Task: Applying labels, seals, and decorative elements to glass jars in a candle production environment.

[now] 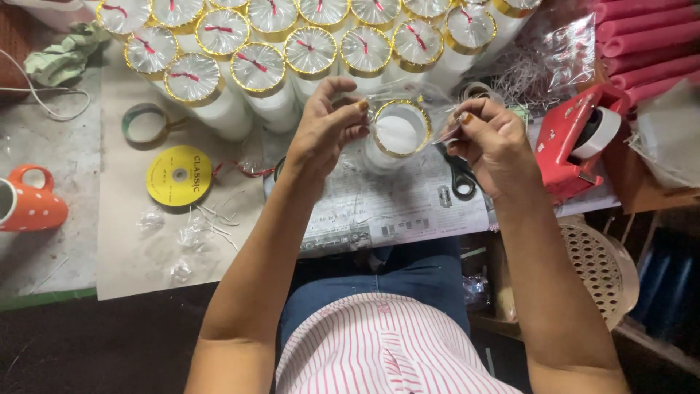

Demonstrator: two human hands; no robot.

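Observation:
A white cup with a gold rim (398,131) stands on a newspaper (394,204) in front of me. Clear plastic wrap (426,98) lies over and around the cup. My left hand (324,128) pinches the wrap at the cup's left side. My right hand (492,142) pinches the wrap at the cup's right side. Behind it stand several wrapped white cups with gold rims and red ties (259,69).
Black scissors (459,175) lie under my right hand. A red tape dispenser (576,138) sits at the right, a yellow ribbon spool (179,175) and a tape ring (146,122) at the left. An orange dotted mug (29,204) stands far left. Pink rolls (645,36) lie top right.

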